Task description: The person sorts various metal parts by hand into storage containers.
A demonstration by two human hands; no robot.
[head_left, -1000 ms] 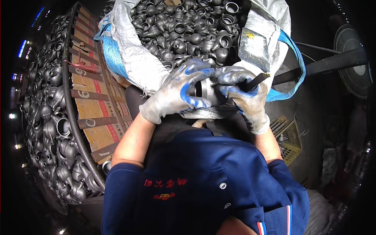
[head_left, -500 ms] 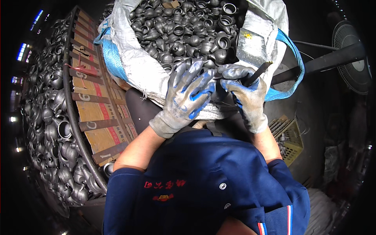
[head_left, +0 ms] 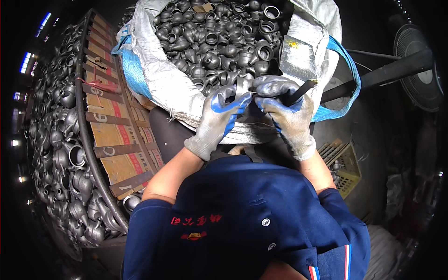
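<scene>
- Right hand (head_left: 290, 116) clasps a dark bar (head_left: 301, 92), probably to keep it handy.
- Left hand (head_left: 213, 123) curls beside it; its hold I can't tell.
- Just beyond, a sack (head_left: 161, 72) keeps fittings (head_left: 211, 59) within reach.

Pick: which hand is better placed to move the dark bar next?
Likely right: the right hand is closed around the dark bar; the left hand is apart from it, by the white sack.

Red characters (head_left: 215, 218) stand on the navy shirt (head_left: 224, 193), pale numerals (head_left: 110, 150) on brown slats (head_left: 132, 149), print (head_left: 132, 161) on the cardboard (head_left: 108, 134)
</scene>
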